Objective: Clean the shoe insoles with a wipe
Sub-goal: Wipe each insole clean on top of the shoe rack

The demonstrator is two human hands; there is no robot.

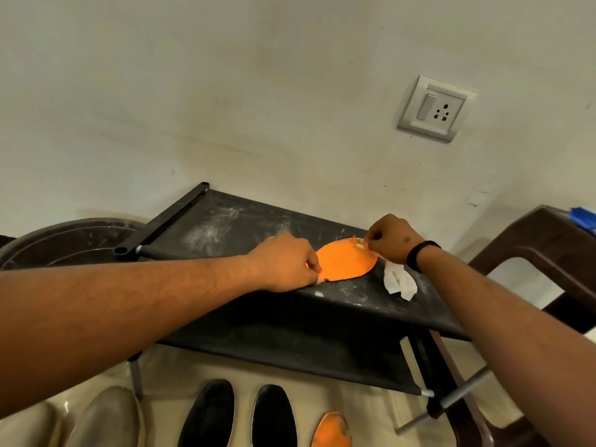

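Note:
An orange insole (346, 261) lies on the dusty black top shelf (245, 227) of a fabric shoe rack. My left hand (283, 261) pinches the insole's near left end. My right hand (392, 237) pinches its far right end, and a white wipe (398, 280) hangs from under that hand onto the shelf. A second orange insole (332, 430) lies on the floor below, dirty along its edge.
Two black shoes (242, 414) and two grey shoes (106, 417) stand on the floor by the rack's lower shelf (306, 350). A dark round tub (64, 240) is at the left, a brown plastic stool (548, 250) at the right, a wall socket (435, 108) above.

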